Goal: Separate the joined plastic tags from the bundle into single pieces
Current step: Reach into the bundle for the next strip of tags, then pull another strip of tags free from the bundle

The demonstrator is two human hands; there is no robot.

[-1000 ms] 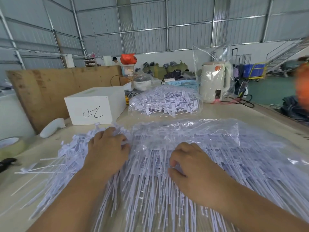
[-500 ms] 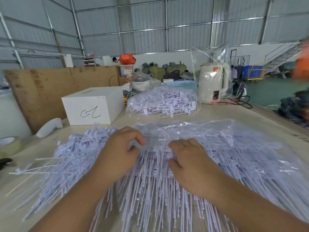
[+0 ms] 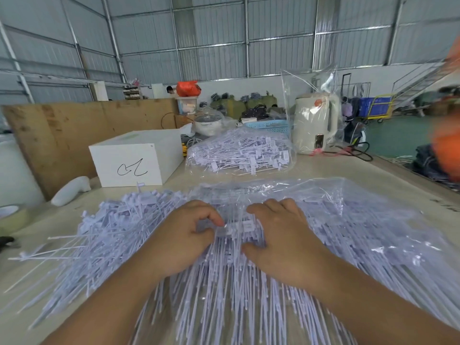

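Far to the left of the big pile of plastic tags [image 3: 119, 235], a roll of tape [image 3: 12, 216] sits at the edge of the tabletop [image 3: 331, 168]. A white box [image 3: 135, 160] with a black scribble stands behind the pile. Your left hand [image 3: 184, 241] rests on the middle of the pile, fingers curled, pinching a little joined bunch of tags [image 3: 236, 226]. Your right hand [image 3: 278, 241] is just beside it, fingers curled down onto the same bunch. A clear plastic bag [image 3: 361, 220] covers the right side of the pile. Behind the pile lies a smaller bag of tags [image 3: 239, 151].
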